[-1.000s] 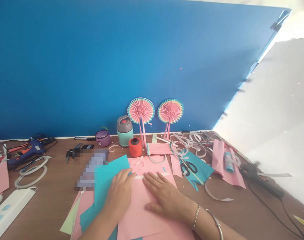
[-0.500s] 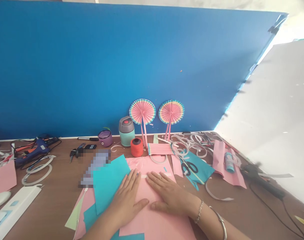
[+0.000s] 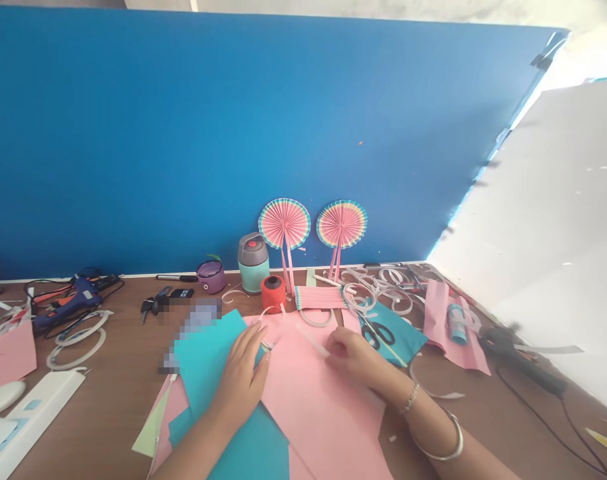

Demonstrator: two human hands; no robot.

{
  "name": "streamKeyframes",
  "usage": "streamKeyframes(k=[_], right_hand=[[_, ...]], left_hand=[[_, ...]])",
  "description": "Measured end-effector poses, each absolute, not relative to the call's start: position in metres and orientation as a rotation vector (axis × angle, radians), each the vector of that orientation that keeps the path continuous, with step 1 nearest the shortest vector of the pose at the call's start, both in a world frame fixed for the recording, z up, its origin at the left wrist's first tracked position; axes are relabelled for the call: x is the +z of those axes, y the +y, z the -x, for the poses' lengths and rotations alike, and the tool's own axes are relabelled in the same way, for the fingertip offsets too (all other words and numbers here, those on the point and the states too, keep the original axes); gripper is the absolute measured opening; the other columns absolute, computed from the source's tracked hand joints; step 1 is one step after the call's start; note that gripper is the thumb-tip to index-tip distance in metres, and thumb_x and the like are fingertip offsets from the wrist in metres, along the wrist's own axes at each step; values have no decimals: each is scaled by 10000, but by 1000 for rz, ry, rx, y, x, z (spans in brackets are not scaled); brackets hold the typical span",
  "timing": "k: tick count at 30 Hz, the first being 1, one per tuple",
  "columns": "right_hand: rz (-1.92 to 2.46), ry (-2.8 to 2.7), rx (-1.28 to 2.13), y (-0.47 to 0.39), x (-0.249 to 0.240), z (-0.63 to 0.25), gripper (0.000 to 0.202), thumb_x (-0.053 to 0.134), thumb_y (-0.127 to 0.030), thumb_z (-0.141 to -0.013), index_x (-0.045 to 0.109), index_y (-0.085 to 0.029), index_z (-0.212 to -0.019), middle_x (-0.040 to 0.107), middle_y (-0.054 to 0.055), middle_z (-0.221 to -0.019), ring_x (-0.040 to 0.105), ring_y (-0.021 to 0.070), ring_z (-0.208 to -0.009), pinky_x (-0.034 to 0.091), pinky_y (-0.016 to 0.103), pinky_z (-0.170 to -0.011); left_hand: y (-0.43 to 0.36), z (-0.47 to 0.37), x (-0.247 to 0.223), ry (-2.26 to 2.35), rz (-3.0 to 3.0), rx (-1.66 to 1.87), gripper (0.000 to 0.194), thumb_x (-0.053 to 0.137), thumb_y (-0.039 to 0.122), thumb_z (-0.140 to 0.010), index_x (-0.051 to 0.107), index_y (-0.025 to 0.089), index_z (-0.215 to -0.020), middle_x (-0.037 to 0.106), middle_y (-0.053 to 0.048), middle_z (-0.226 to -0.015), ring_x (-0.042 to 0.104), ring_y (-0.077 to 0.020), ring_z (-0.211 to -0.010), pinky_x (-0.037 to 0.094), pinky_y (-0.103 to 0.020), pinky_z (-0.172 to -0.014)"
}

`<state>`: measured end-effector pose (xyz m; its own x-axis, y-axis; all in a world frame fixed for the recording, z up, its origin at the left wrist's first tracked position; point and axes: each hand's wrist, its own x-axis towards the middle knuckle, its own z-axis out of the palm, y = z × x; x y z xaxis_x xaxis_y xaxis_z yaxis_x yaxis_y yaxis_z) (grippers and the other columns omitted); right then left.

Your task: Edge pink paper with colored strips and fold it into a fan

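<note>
A loose pink paper sheet lies askew in front of me, over more pink paper and blue paper. A pale narrow strip runs slantwise across its upper part to the fingertips of my right hand. Those fingers are curled and seem to pinch the sheet by the strip's end; the fingertips are partly hidden. My left hand rests open, fingers stretched, on the blue paper beside the sheet's left edge. Black-handled scissors lie on blue paper just beyond my right hand.
Two round pleated paper fans stand against the blue partition. Before them are a pleated strip, a red spool, and a teal flask. White tape loops lie right; a glue gun and power strip left.
The pink sheet and its pale strip have turned clockwise, uncovering more blue paper. My right hand has gone from lying flat to curled fingers. My left hand has shifted slightly left.
</note>
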<state>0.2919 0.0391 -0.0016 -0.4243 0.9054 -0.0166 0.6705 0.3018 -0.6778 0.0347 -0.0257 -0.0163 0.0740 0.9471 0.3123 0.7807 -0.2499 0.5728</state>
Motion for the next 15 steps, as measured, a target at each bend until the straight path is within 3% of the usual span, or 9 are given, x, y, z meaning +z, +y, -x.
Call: streamKeyframes(k=[2, 7, 9, 11, 15], right_hand=[[1349, -2045, 1022, 47, -2, -298, 12, 544, -191, -716, 539, -182, -712, 538, -6, -685, 495, 137, -641, 380, 254, -596], [1199, -1456, 1282, 62, 2, -313, 179, 614, -349, -724, 546, -190, -773, 563, -16, -707, 508, 126, -622, 394, 247, -583], [1188, -1328, 1298, 65, 4, -318, 215, 624, -383, -728, 566, -192, -808, 591, -4, -729, 542, 141, -649, 418, 257, -603], [1186, -1367, 1255, 66, 5, -321, 238, 630, -403, -739, 597, -187, -834, 623, 18, -763, 576, 166, -694, 443, 275, -629], [1227, -1631, 1091, 66, 5, -326, 248, 617, -386, -803, 649, -173, -926, 661, 57, -875, 613, 199, -791, 486, 306, -682]], left_hand=[[-26, -36, -15, 1753, -2071, 1048, 384, 329, 266, -932, 436, 221, -1298, 482, -111, -1346, 406, -254, -1277, 365, -480, -1046], [-29, -40, -10, 1718, -2096, 1086, 289, 334, 228, -925, 561, 195, -1102, 613, -112, -1112, 540, -249, -1101, 461, -445, -930], [-31, -41, -7, 1688, -2148, 1004, 307, 332, 222, -927, 581, 200, -1106, 622, -109, -1131, 538, -252, -1123, 451, -446, -950], [-35, -43, -2, 1598, -2254, 833, 348, 357, 244, -930, 548, 230, -1220, 568, -90, -1279, 468, -259, -1233, 381, -470, -1035], [-43, -46, 8, 1280, -2382, 323, 492, 416, 390, -929, 325, 353, -1410, 285, -1, -1507, 223, -272, -1390, 200, -544, -1118]])
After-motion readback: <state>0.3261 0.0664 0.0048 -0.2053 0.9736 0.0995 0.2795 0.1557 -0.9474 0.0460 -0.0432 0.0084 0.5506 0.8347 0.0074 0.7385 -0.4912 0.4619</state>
